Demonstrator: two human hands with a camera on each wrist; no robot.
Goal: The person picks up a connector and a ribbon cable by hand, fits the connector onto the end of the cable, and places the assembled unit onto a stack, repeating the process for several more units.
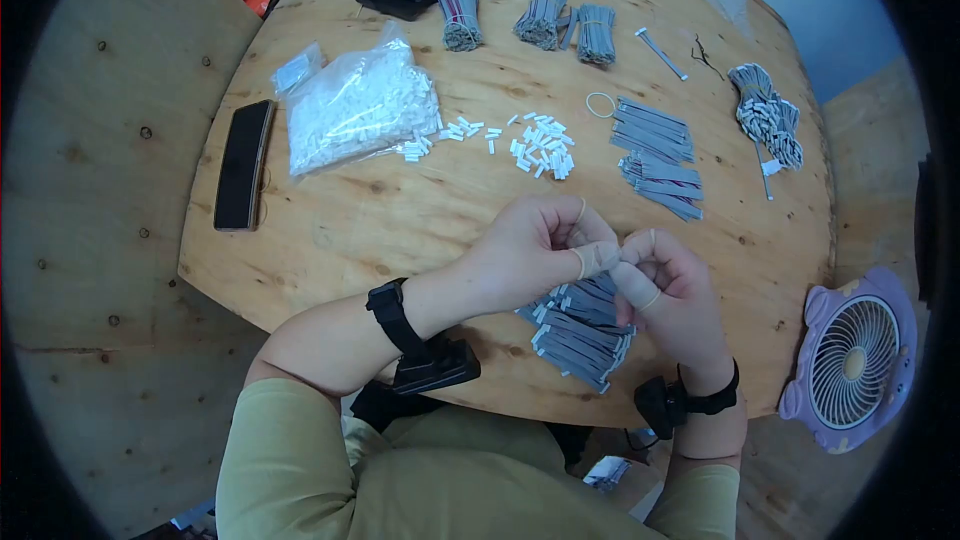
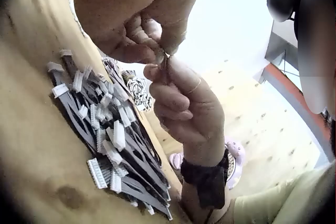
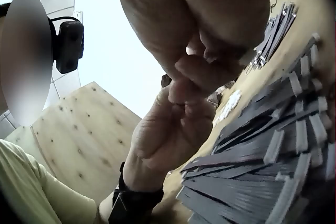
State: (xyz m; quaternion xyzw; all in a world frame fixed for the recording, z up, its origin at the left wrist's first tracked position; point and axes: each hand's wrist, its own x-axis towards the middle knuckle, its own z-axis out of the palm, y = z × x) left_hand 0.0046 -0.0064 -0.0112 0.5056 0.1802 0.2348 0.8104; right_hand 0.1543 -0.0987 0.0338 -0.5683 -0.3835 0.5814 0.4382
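In front of the chest, my left hand (image 1: 535, 248) and right hand (image 1: 672, 285) meet fingertip to fingertip. Both pinch at a small thin piece (image 2: 166, 62), mostly hidden by the fingers; I cannot tell what it is. Pale covers wrap several fingertips on both hands. Below the hands lies a spread pile of grey flat ribbon cables (image 1: 585, 335) with white connectors on their ends. In the right wrist view the cable pile (image 3: 247, 166) fans out beside the hands.
Farther back are loose white connector housings (image 1: 543, 147), a clear bag (image 1: 360, 105) full of them, and two cable groups (image 1: 655, 130). Rubber-banded bundles (image 1: 540, 15) stand along the back. A phone (image 1: 243, 165) lies left; a purple fan (image 1: 853, 365) stands right, beyond the table edge.
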